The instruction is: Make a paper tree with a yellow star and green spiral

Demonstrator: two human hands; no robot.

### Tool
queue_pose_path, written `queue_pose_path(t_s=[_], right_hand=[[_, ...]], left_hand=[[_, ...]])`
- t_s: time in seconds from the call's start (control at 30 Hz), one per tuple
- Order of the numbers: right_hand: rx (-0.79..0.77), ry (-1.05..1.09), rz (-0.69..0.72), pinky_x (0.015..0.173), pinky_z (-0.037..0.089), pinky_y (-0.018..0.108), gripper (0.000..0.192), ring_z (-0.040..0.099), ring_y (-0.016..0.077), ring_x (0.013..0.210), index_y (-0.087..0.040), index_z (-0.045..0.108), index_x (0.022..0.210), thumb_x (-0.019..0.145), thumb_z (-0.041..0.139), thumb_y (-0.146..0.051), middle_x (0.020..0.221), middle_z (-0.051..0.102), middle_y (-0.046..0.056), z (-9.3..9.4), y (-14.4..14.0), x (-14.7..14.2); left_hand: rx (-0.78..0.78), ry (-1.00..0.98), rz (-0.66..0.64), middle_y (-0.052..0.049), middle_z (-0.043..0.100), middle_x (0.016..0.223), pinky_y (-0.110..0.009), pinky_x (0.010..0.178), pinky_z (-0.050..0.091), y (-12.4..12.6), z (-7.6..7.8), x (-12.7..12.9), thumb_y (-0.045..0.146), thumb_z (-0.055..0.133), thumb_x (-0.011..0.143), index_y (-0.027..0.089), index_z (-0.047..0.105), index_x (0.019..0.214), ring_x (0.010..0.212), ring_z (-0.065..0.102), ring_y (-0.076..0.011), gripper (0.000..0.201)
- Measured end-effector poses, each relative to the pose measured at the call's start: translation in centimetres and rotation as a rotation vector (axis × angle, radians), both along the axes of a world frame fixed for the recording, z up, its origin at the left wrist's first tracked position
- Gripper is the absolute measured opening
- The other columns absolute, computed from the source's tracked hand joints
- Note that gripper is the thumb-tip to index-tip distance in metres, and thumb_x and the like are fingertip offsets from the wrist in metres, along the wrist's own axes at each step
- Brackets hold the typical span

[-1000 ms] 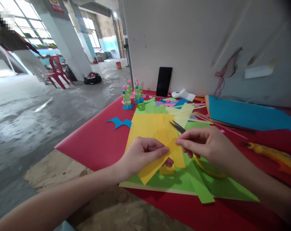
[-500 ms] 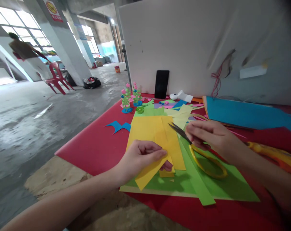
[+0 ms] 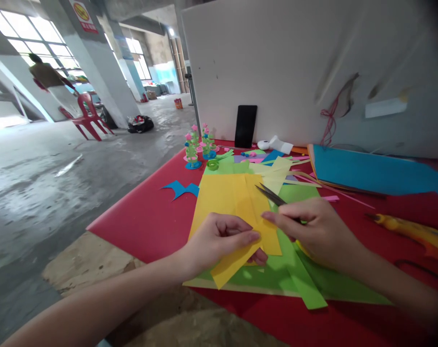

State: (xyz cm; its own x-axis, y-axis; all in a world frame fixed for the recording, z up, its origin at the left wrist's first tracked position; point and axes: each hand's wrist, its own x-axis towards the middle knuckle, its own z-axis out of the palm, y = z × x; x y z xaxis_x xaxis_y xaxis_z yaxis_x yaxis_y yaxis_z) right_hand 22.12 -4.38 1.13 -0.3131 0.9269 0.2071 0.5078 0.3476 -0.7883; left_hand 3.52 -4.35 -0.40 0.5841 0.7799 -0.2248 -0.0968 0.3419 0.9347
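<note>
My left hand (image 3: 224, 241) pinches a small yellow paper piece (image 3: 230, 268) between thumb and fingers, low over the stacked sheets. My right hand (image 3: 309, 231) is closed around scissors (image 3: 272, 196), their dark blades pointing up and left and their yellow handles mostly covered by the hand. Its thumb and finger tips come close to the paper piece; whether they touch it I cannot tell. Below both hands lie a larger yellow sheet (image 3: 219, 197) and green paper (image 3: 344, 284), with a green strip (image 3: 307, 284) slanting across it.
Small paper trees (image 3: 192, 153) stand at the back left, near a blue cut-out (image 3: 181, 188). A black phone (image 3: 245, 126) leans on the white board. Blue sheets (image 3: 378, 171) and a yellow tool (image 3: 414, 230) lie right. Beyond, a person (image 3: 50, 79) stands by a red chair (image 3: 87, 115).
My right hand has moved down and left over the scissors' handles, its fingertips nearer my left hand. My left hand still holds the yellow paper piece, slightly farther right in view.
</note>
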Motion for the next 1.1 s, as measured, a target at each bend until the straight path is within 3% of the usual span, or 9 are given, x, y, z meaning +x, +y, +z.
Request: queue_pose_path(t_s=[0.1,0.2,0.37,0.47,0.53,0.7,0.8,0.93,1.1], right_hand=[[-0.058,0.119,-0.085,0.04,0.023,0.024,0.041,0.024,0.0067,0.04,-0.019,0.039,0.046,0.078,0.057,-0.038,0.044,0.029,-0.006,-0.1,0.4,0.3],[-0.141,0.162,-0.052,0.041,0.032,0.021,0.016,0.041,0.0076,0.044,-0.022,0.059,0.072,0.076,0.06,-0.038,0.056,0.049,-0.004,-0.3,0.4,0.1],[-0.203,0.328,-0.121,0.041,0.034,0.021,0.016,0.044,0.008,0.045,-0.02,0.063,0.078,0.07,0.065,-0.034,0.058,0.054,-0.002,0.0,1.2,-1.1],[-0.124,0.336,-0.107,0.039,0.029,0.021,0.014,0.038,0.0074,0.044,-0.02,0.062,0.078,0.073,0.062,-0.033,0.05,0.045,-0.004,1.6,4.1,-1.8],[-0.058,0.319,-0.102,0.041,0.03,0.021,0.013,0.038,0.007,0.045,-0.02,0.061,0.079,0.074,0.06,-0.031,0.053,0.046,-0.003,3.0,6.9,-2.5],[0.123,0.132,-0.069,0.045,0.036,0.023,0.008,0.045,0.0088,0.048,-0.017,0.059,0.08,0.077,0.057,-0.024,0.056,0.051,-0.003,4.8,14.4,-6.2],[0.257,-0.034,-0.087,0.061,0.046,0.027,0.01,0.054,0.0108,0.065,-0.014,0.058,0.08,0.079,0.058,-0.024,0.074,0.059,-0.001,3.8,17.9,-9.4],[0.321,-0.207,-0.098,0.074,0.048,0.035,0.021,0.057,0.0152,0.084,-0.014,0.057,0.097,0.085,0.051,-0.031,0.098,0.059,0.005,1.7,21.3,-12.6],[0.328,-0.326,-0.096,0.076,0.048,0.037,0.024,0.057,0.0164,0.088,-0.015,0.055,0.103,0.086,0.05,-0.031,0.104,0.057,0.006,0.2,23.1,-13.9]], left_hand=[[0.011,0.0,0.042,-0.003,0.07,0.06,-0.019,0.056,0.052,0.0,-0.1,-0.1,0.023,0.062,0.073,0.01,0.061,0.065,0.058,0.067,-0.0122,0.016],[0.062,-0.009,0.114,-0.004,0.07,0.06,-0.021,0.057,0.052,0.1,-0.3,-0.1,0.024,0.062,0.074,0.01,0.061,0.066,0.059,0.067,-0.0131,0.016],[0.188,-0.022,0.159,-0.005,0.071,0.065,-0.022,0.061,0.052,1.0,-0.5,0.1,0.029,0.057,0.077,0.01,0.06,0.071,0.063,0.067,-0.0133,0.02],[0.353,0.125,0.154,-0.011,0.072,0.079,-0.025,0.066,0.053,2.3,-0.6,-0.7,0.038,0.049,0.081,0.01,0.06,0.078,0.071,0.068,-0.0158,0.03],[0.447,0.242,0.068,-0.013,0.072,0.084,-0.025,0.066,0.053,3.4,-1.0,-1.8,0.042,0.044,0.083,0.009,0.06,0.086,0.073,0.068,-0.0168,0.037],[0.642,0.446,-0.015,-0.007,0.069,0.059,-0.02,0.048,0.048,6.4,-2.7,-5.1,0.039,0.044,0.083,0.009,0.065,0.084,0.048,0.062,-0.0125,0.036],[0.868,0.575,-0.011,-0.006,0.066,0.052,-0.019,0.046,0.04,7.4,-3.6,-6.2,0.035,0.044,0.083,0.013,0.067,0.083,0.043,0.055,-0.0098,0.032],[1.139,0.668,-0.091,-0.009,0.069,0.063,-0.024,0.047,0.03,7.5,-4.1,-6.5,0.028,0.044,0.083,0.014,0.069,0.083,0.048,0.054,-0.012,0.029],[1.286,0.715,-0.143,-0.009,0.067,0.061,-0.024,0.045,0.027,7.3,-4.2,-6.5,0.025,0.04,0.084,0.014,0.068,0.079,0.047,0.053,-0.0125,0.031]])
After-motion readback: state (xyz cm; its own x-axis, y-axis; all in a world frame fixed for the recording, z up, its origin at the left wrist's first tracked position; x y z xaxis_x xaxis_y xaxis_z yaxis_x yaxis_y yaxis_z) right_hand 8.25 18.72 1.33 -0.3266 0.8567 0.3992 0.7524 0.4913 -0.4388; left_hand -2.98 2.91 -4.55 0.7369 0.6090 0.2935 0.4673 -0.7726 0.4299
